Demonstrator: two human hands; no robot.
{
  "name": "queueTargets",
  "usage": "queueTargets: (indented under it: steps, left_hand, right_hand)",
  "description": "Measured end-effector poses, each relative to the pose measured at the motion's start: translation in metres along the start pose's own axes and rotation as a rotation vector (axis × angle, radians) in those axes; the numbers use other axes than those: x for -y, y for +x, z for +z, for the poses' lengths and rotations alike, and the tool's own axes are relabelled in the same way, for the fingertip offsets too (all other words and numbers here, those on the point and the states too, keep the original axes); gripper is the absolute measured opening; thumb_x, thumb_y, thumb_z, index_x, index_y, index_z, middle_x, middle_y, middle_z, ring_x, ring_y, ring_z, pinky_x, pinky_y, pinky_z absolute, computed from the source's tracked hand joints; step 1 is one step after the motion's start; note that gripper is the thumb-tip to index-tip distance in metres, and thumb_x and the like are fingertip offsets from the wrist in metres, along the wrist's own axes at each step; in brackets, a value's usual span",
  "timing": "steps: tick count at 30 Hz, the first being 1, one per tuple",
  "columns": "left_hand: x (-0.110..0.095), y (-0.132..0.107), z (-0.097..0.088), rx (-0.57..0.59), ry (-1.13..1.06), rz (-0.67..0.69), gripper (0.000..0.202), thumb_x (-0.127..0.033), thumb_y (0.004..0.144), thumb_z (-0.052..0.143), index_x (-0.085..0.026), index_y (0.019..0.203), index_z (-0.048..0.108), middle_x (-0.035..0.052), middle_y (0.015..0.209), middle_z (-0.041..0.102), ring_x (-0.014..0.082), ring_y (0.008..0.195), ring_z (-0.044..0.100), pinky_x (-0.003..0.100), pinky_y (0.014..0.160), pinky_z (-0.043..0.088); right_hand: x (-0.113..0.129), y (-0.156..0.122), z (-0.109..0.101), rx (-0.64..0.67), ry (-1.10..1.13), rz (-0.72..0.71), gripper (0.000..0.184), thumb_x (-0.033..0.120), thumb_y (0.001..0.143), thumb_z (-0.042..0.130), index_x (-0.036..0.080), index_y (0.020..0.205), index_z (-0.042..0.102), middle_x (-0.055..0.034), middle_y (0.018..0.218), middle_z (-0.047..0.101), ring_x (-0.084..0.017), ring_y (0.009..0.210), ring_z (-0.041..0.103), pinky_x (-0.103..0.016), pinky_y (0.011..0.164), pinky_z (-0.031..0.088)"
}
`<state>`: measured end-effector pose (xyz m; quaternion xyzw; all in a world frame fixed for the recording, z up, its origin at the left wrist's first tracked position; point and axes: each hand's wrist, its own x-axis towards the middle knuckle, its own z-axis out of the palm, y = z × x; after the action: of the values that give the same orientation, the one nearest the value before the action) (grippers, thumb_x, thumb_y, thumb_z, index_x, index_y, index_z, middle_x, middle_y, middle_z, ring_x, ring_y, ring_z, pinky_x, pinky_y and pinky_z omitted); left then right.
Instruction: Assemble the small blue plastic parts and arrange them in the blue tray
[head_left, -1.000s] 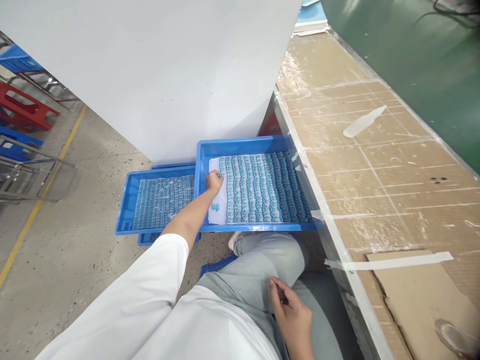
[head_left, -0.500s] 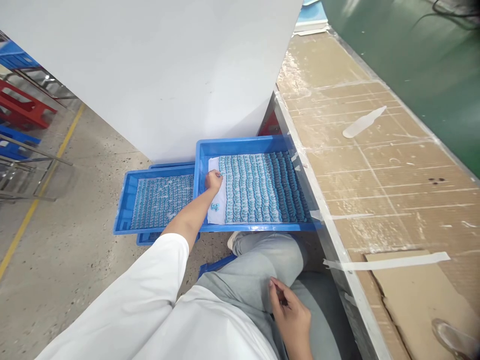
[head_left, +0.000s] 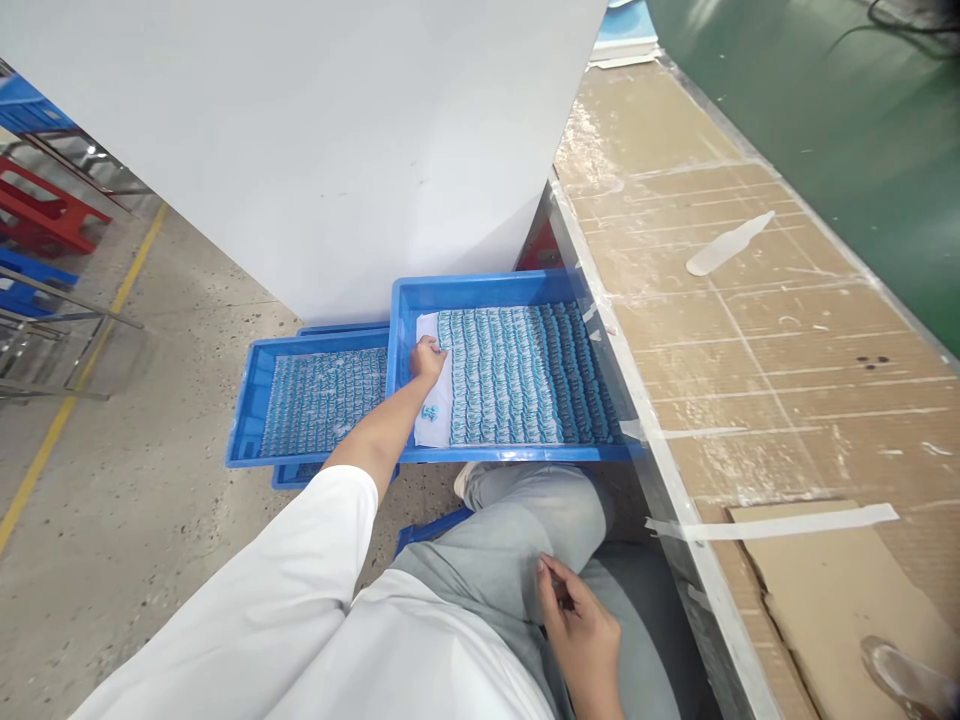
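My left hand [head_left: 427,359] reaches down into a blue plastic tray [head_left: 480,292] on the floor, fingers curled at the left end of the rows of small light-blue parts [head_left: 510,375] lying on a white sheet [head_left: 435,425]. What the fingers pinch is hidden. One loose light-blue part [head_left: 430,412] lies on the sheet just below that hand. My right hand [head_left: 581,635] rests on my lap on grey trousers, fingers bent together round something small and dark that I cannot make out.
A second blue tray [head_left: 251,400] with more small parts sits to the left, stacked on another. A white panel [head_left: 322,140] stands behind the trays. To the right runs a cardboard-covered bench [head_left: 750,330] with tape strips. Red and blue racks [head_left: 37,215] stand far left.
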<state>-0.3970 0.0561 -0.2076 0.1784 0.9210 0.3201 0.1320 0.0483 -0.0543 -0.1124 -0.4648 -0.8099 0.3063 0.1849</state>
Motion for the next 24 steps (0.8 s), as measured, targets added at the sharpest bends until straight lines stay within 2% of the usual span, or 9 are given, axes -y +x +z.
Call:
queueTargets:
  steps: [3, 8, 12, 18, 24]
  left_hand:
    - [-0.0001, -0.0001, 0.0007, 0.012, 0.01, 0.01, 0.034, -0.028, 0.078, 0.07, -0.019, 0.109, 0.06, 0.0027, 0.095, 0.069, 0.0164, 0.089, 0.063, 0.031, 0.08, 0.049]
    - [-0.001, -0.0006, 0.0003, 0.045, 0.029, 0.046, 0.03, -0.037, 0.09, 0.056, -0.015, 0.109, 0.06, 0.007, 0.104, 0.064, 0.0172, 0.091, 0.062, 0.039, 0.082, 0.052]
    - [-0.0012, -0.0018, -0.0002, 0.041, 0.044, 0.072, 0.03, -0.036, 0.088, 0.058, -0.015, 0.109, 0.06, 0.0064, 0.103, 0.063, 0.0176, 0.091, 0.061, 0.039, 0.082, 0.051]
    - [-0.0012, -0.0022, 0.0002, 0.019, 0.065, 0.138, 0.025, -0.025, 0.078, 0.068, -0.021, 0.103, 0.065, 0.005, 0.106, 0.06, 0.0166, 0.094, 0.059, 0.03, 0.084, 0.047]
    - [-0.0003, -0.0001, 0.0039, 0.059, 0.088, 0.182, 0.017, -0.027, 0.079, 0.066, -0.026, 0.097, 0.069, 0.0041, 0.107, 0.058, 0.0168, 0.094, 0.059, 0.029, 0.085, 0.046]
  right_hand:
    - [0.0008, 0.0001, -0.0006, -0.009, -0.009, -0.016, 0.036, 0.045, 0.09, 0.053, 0.015, 0.094, 0.073, -0.0064, 0.075, 0.073, -0.013, 0.055, 0.065, -0.019, 0.058, 0.052]
    - [-0.0008, -0.0009, 0.0006, -0.02, -0.022, -0.043, 0.034, 0.043, 0.09, 0.055, 0.016, 0.094, 0.073, -0.0052, 0.074, 0.073, -0.012, 0.054, 0.065, -0.018, 0.057, 0.051]
    - [-0.001, -0.0008, 0.0006, -0.028, -0.02, -0.04, 0.035, 0.044, 0.09, 0.054, 0.015, 0.093, 0.073, -0.0058, 0.073, 0.073, -0.012, 0.054, 0.065, -0.018, 0.056, 0.051]
    - [0.0004, 0.0, -0.0008, -0.019, -0.015, -0.032, 0.036, 0.045, 0.09, 0.053, 0.015, 0.093, 0.073, -0.0061, 0.074, 0.073, -0.013, 0.054, 0.065, -0.018, 0.057, 0.052]
    - [-0.0008, 0.0002, -0.0007, -0.004, -0.015, -0.016, 0.037, 0.045, 0.09, 0.052, 0.015, 0.093, 0.073, -0.0069, 0.076, 0.074, -0.014, 0.056, 0.066, -0.019, 0.059, 0.053]
